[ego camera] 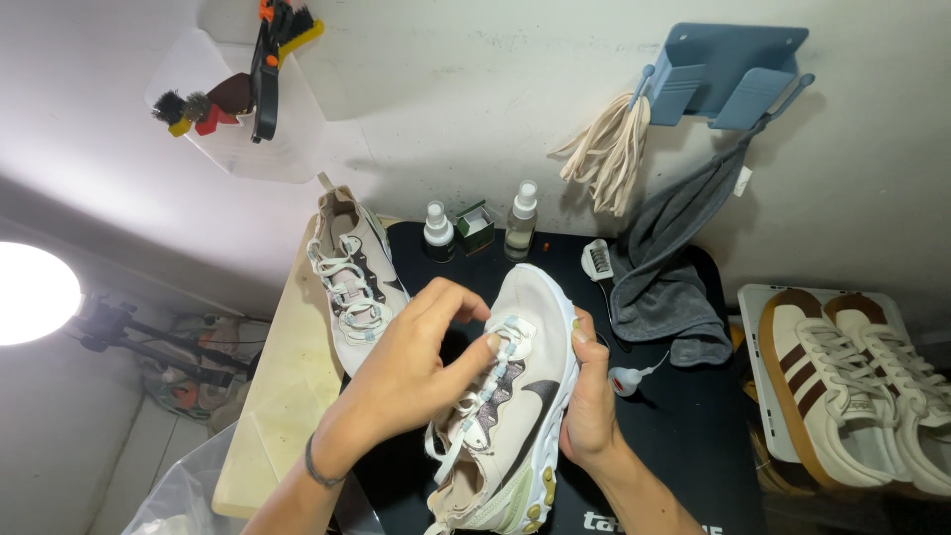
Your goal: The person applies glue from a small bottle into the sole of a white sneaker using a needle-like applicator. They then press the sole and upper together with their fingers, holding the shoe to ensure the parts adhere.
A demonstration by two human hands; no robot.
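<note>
My right hand [592, 396] grips the pale mesh sneaker [515, 396], toe pointing away; my left fingers [475, 347], nearer, pinch its white laces [485, 386].

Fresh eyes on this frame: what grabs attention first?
First the pale sneaker at centre, steadied by the right hand along its side while the left hand pinches its white laces near the tongue. Its mate lies just behind on the left, beside two spray bottles on the black mat. A round lamp glares at far left, and striped sneakers sit on a tray at right.
</note>
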